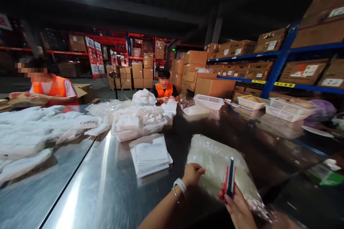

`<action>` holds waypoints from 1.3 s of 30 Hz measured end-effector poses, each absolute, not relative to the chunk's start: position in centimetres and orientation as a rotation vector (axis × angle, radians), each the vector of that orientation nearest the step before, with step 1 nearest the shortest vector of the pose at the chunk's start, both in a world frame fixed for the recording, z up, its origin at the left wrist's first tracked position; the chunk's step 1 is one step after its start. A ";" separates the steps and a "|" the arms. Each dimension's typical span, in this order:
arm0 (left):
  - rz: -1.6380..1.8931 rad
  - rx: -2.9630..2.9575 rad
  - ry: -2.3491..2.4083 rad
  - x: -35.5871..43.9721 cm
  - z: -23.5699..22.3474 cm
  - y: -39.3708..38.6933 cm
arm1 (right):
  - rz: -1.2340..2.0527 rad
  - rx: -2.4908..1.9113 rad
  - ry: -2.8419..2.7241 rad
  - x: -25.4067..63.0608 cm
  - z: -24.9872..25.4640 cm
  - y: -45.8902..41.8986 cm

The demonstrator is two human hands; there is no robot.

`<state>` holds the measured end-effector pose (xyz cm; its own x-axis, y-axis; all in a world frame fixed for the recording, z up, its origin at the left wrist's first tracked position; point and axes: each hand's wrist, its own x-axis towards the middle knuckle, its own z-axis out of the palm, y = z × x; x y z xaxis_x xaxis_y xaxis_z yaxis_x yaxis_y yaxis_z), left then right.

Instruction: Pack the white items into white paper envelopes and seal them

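Observation:
My left hand point(192, 174) is closed in a loose fist at the near left edge of a clear plastic bag point(215, 157) of pale items lying on the steel table point(107, 186); whatever it pinches is hidden. A white watch sits on that wrist. My right hand point(238, 209) grips a thin red-and-black flat object point(230, 180) held upright on edge, just over the bag's near side. A stack of white flat packets point(150, 154) lies to the left of my left hand.
A white basket point(137, 128) of white packets stands further back, with heaps of white bags point(40, 128) at the left. Two people in orange vests work at the far side. White trays point(285, 111) sit at right; shelves with cartons point(301, 68) stand behind.

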<state>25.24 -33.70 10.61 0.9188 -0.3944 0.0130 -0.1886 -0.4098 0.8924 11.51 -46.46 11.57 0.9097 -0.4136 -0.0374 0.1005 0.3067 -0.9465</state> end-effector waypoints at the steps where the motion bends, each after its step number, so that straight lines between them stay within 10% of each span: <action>1: -0.235 1.993 -0.431 25.1 10.0 -33.8 | -0.358 -1.212 0.323 11.1 10.9 -46.7; 39: 0.024 1.870 -0.743 23.8 7.8 -31.9 | -0.212 -0.938 0.371 10.0 8.7 -43.8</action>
